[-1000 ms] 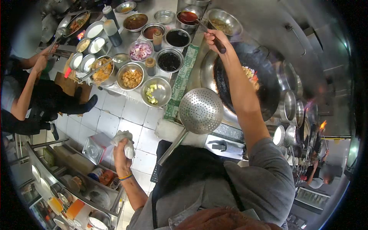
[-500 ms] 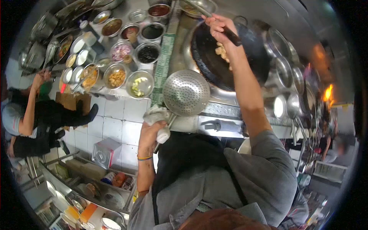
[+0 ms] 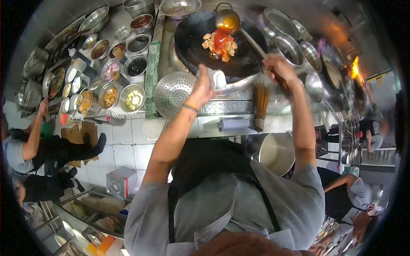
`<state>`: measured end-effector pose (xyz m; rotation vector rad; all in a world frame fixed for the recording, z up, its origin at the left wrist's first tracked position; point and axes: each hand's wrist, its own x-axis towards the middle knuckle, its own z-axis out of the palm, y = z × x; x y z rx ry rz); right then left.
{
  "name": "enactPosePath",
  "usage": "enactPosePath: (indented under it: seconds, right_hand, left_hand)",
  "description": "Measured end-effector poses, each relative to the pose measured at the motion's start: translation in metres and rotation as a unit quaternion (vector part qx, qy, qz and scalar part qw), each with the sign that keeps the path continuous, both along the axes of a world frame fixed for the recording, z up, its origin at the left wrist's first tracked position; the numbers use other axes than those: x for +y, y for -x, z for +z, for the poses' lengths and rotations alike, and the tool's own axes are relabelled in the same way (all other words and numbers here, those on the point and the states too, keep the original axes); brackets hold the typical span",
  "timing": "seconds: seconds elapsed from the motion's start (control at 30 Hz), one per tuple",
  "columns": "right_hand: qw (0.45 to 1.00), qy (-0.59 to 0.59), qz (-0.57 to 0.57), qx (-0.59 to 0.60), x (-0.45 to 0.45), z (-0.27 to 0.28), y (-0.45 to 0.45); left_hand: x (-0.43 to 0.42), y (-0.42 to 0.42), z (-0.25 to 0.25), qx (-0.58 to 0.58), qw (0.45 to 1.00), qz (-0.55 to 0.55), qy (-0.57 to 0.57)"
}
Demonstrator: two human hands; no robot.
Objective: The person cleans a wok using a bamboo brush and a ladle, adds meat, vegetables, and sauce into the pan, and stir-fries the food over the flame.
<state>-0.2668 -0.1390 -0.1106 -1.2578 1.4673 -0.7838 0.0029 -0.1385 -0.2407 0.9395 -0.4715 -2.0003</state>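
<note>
My right hand (image 3: 279,70) is closed around the handle of a ladle (image 3: 252,42). The ladle's bowl is tilted over the far side of a black wok (image 3: 188,42), and red sauce (image 3: 221,39) runs from it onto pale browned food pieces (image 3: 230,46) in the wok. At the wok's near rim, my left hand (image 3: 204,87) grips a folded white cloth (image 3: 218,80). Whether the cloth also wraps the rim or a handle is hidden. A perforated strainer (image 3: 175,91) lies left of my left hand.
Metal bowls of ingredients, including diced onion (image 3: 111,71) and a dark sauce (image 3: 136,65), stand to the left. A bamboo brush (image 3: 260,104) lies at the stove front. Stacked pans (image 3: 288,49) and a flame (image 3: 355,67) are on the right. Other people work on both sides.
My left hand has moved with the cloth from beside the strainer to the wok's near rim. My right hand has drawn back rightward, and the ladle now pours red sauce over the food.
</note>
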Motion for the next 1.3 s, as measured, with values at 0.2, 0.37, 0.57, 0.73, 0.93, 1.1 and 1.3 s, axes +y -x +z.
enactPosePath:
  seconds: [0.2, 0.37, 0.57, 0.73, 0.93, 1.1, 1.3]
  right_hand:
    - [0.977, 0.170, -0.029, 0.124, 0.036, -0.013, -0.004]
    - [0.926, 0.284, -0.051, 0.244, 0.058, -0.052, -0.010]
    - [0.926, 0.207, -0.021, 0.316, 0.092, -0.121, -0.009]
    - [0.923, 0.300, -0.014, 0.239, 0.094, -0.165, 0.009]
    - [0.946, 0.209, -0.035, 0.245, 0.083, -0.165, -0.001]
    - [0.956, 0.162, -0.069, 0.236, 0.086, -0.153, -0.023]
    - [0.947, 0.185, -0.090, 0.247, 0.087, -0.150, -0.036]
  left_hand:
    - [-0.027, 0.016, -0.035, -0.011, 0.999, 0.029, 0.008]
    - [-0.012, 0.015, -0.001, -0.024, 0.999, -0.004, 0.038]
    - [0.058, -0.082, -0.077, -0.368, 0.904, -0.039, 0.215]
    - [0.134, -0.067, -0.100, -0.527, 0.799, -0.109, 0.269]
    - [0.149, -0.073, -0.078, -0.652, 0.637, -0.040, 0.410]
    - [0.055, -0.228, -0.069, -0.767, 0.546, -0.007, 0.338]
    - [-0.036, -0.353, -0.168, -0.857, 0.424, -0.098, 0.276]
